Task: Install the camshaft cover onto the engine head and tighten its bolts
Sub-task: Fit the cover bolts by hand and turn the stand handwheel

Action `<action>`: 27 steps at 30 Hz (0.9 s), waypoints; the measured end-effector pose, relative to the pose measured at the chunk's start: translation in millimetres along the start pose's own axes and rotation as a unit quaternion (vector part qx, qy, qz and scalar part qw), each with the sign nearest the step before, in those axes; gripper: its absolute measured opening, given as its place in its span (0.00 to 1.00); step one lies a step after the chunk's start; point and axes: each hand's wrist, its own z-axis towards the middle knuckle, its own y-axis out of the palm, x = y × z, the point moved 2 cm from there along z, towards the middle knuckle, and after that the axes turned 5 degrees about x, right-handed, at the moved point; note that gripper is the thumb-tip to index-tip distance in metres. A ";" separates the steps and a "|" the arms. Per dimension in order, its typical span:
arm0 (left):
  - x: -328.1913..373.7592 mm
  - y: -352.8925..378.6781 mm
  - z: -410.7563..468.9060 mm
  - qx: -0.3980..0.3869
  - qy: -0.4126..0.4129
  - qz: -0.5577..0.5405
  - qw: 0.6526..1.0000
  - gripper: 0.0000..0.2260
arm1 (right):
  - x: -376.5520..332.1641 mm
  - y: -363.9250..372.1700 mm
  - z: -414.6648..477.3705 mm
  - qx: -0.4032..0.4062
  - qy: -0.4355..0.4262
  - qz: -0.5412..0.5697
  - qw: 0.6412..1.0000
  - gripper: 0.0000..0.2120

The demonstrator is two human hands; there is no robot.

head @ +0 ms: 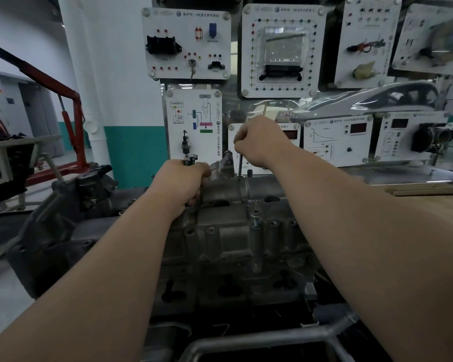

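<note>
Single view, taken from a camera worn on the person's head, above and behind both forearms. It faces forward and tilts down. The lens is wide and sits close: the forearms fill the lower frame and run up to the left hand [183,181], which grips the cover [220,236], and the right hand [256,142], which holds a thin tool [239,165]. Beyond the hands stand display boards [186,43]. Left of the left hand is a red hoist [71,105]. Straight lines bend toward the frame's edges.
</note>
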 end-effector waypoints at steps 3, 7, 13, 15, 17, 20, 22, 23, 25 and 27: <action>-0.9 -0.4 2.2 0.006 0.000 0.011 1.000 0.08 | 4.4 1.5 2.3 0.009 0.017 -0.015 1.000 0.11; -0.7 -0.5 1.9 0.005 -0.001 0.012 1.000 0.08 | 7.2 3.4 2.3 0.028 0.028 -0.022 0.999 0.13; -0.7 -0.5 1.2 0.003 0.006 0.023 1.000 0.07 | 4.5 2.9 1.0 0.057 0.023 0.001 0.998 0.14; -0.9 -0.3 1.4 0.000 0.011 0.024 1.000 0.07 | 4.9 4.6 -0.5 0.030 0.021 -0.018 0.999 0.14; -1.2 -0.1 1.7 -0.001 0.014 0.025 1.000 0.07 | 4.8 5.2 -2.7 0.018 0.021 -0.029 0.999 0.13; -1.1 0.1 1.6 -0.002 0.015 0.022 1.000 0.06 | 1.0 8.5 -5.0 -0.007 0.003 -0.042 0.999 0.12; -0.9 0.0 1.3 0.000 0.014 0.023 1.000 0.07 | -2.1 12.8 -6.5 -0.038 -0.011 -0.068 0.997 0.13; -1.0 -0.3 1.0 0.001 0.014 0.025 1.000 0.07 | -2.9 14.0 -7.0 -0.046 -0.010 -0.075 0.996 0.13; -1.1 -0.3 0.3 0.001 0.014 0.024 1.000 0.07 | -2.5 15.1 -7.8 -0.053 -0.002 -0.090 0.995 0.14; -1.0 -0.3 -0.3 -0.001 0.017 0.020 1.000 0.07 | -0.6 16.7 -9.1 -0.075 0.013 -0.110 0.991 0.12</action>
